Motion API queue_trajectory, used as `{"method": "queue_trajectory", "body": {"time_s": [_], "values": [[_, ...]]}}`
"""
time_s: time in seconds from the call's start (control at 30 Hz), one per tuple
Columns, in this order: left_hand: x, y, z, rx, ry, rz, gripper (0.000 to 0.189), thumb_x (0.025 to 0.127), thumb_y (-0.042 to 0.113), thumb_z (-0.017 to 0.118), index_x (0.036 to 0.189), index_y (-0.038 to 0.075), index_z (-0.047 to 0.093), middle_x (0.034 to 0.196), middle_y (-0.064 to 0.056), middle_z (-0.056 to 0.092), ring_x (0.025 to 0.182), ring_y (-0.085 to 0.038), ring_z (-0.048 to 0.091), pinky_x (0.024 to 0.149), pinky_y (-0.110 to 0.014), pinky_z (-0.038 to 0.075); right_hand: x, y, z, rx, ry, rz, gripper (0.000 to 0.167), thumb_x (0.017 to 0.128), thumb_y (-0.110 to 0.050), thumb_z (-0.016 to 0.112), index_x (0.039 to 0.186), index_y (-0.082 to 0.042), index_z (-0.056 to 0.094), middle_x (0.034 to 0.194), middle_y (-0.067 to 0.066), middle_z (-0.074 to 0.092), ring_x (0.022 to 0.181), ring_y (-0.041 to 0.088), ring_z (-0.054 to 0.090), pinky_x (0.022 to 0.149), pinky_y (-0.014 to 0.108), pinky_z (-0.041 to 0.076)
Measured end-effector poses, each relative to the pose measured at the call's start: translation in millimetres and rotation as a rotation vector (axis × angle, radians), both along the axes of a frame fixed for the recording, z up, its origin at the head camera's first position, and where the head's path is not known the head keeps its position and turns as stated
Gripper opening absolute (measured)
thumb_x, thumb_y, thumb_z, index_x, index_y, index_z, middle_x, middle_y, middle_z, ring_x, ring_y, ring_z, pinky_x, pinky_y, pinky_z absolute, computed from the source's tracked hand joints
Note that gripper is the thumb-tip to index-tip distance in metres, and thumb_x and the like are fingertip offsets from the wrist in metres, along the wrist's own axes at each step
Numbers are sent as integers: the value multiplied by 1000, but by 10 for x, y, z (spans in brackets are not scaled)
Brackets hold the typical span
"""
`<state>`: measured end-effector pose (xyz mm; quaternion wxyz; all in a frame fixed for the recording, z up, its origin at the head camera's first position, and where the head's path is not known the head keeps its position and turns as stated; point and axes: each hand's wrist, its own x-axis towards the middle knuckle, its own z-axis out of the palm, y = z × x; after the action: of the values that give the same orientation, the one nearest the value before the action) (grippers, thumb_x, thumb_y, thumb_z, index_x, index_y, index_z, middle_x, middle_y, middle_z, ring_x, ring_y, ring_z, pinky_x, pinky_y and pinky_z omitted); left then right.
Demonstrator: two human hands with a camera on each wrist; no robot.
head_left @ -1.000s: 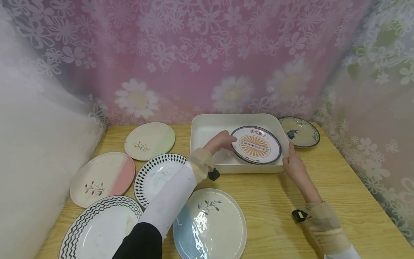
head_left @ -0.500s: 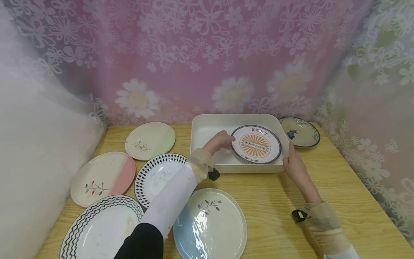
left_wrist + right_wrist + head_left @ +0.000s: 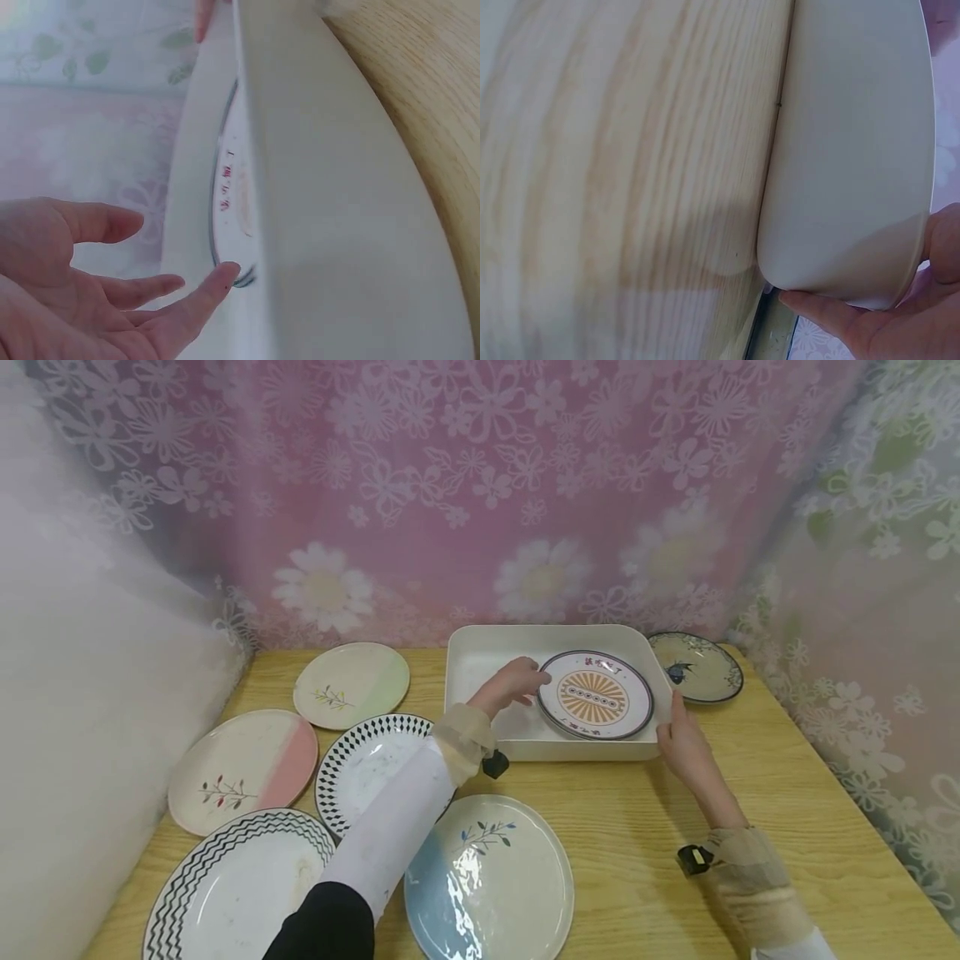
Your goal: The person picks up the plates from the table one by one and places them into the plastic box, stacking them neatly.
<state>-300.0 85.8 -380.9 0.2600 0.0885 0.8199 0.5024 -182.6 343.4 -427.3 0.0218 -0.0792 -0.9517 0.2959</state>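
Observation:
A white plate [image 3: 595, 696] with a dark rim, an orange ray pattern and red characters lies in the white rectangular tray [image 3: 480, 749], toward its right side. A second dark edge shows beneath its left rim. My left hand [image 3: 512, 682] is over the tray at the plate's left edge. In the left wrist view its thumb and fingers are spread apart, with one fingertip [image 3: 227, 271] right at the plate's rim. My right hand [image 3: 684, 743] holds the tray's front right corner, a finger under the corner and the thumb at the rim in the right wrist view.
A beige plate [image 3: 697, 668] with a blue motif stands right of the tray. To the left are green-tinted [image 3: 352, 685], pink-edged [image 3: 240, 768], diamond-rimmed [image 3: 367, 768] and zigzag-rimmed plates [image 3: 240, 885]. A blue-and-cream plate [image 3: 495, 885] lies in front. Curtains [image 3: 487, 510] close off the back.
The characters on the plate have turned slightly round since one second ago. My left fingers have loosened and lifted a little from its rim. My right hand stays at the tray's corner.

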Motion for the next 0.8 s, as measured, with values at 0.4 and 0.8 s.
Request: {"method": "queue_trajectory", "body": {"time_s": [0.4, 0.8], "values": [[226, -114, 300, -71, 396, -110, 30, 108, 23, 51, 125, 6, 70, 111, -7, 75, 98, -19, 73, 79, -30, 57, -8, 13, 41, -5, -38, -29, 70, 100, -7, 34, 153, 16, -5, 151, 48, 14, 138, 59, 28, 110, 68, 30], [553, -223, 392, -318, 866, 77, 24, 106, 31, 53, 110, 21, 75, 92, 7, 76, 52, -8, 55, 41, -22, 37, -57, 388, 217, -162, -6, 54, 64, 110, -33, 39, 152, 13, 25, 143, 43, 39, 113, 45, 61, 83, 40, 59]]}}
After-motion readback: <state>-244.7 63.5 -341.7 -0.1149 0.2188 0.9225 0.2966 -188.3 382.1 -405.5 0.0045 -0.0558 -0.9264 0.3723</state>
